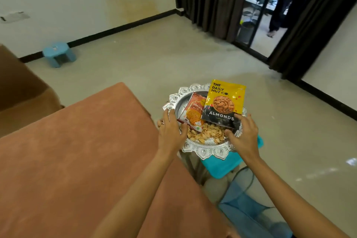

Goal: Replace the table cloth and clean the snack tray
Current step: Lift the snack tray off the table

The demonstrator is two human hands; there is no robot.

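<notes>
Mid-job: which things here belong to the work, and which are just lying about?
Job: silver embossed metal tray, gripped by left hand and right hand; yellow almonds packet; orange snack packet; loose nut shells; terracotta table cloth.
Lying about: small blue plastic stool; brown cardboard box; dark curtains.

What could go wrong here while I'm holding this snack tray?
The nut shells lie loose in the silver tray; any tilt could scatter them on the floor. The almonds packet reaches past the far rim and might slide off. The turquoise stool below looks smaller than the tray, so it could sit unsteadily there.
</notes>
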